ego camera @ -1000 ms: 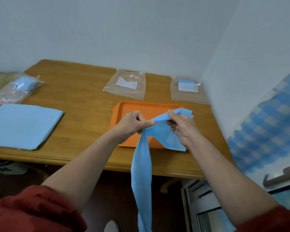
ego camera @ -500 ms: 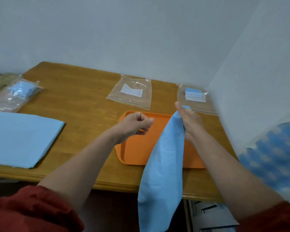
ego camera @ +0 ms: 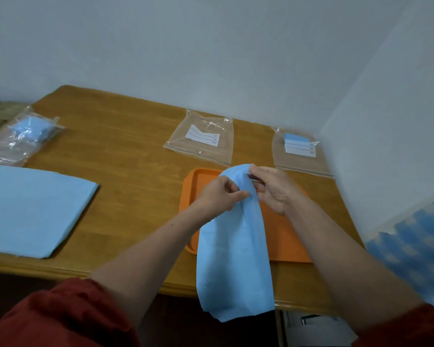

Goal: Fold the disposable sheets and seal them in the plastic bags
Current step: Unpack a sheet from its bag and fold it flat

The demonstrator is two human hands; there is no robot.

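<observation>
Now, over the table's point(ego camera: 125, 156) near edge, the sheet point(ego camera: 233, 246) hangs doubled above the tray point(ego camera: 196, 186). Best to match the top corners and keep the edges flush before halving again. Left hand point(ego camera: 218, 196) and right hand point(ego camera: 273, 189) both pinch its top fold, fingers curled, close together.

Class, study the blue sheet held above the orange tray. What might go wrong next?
1. The left hand and right hand pinch the blue sheet only at its top; the tail hangs past the table edge and might drag or crease.
2. Its layers might slip apart, making a fold too bulky for the empty bag.
</observation>
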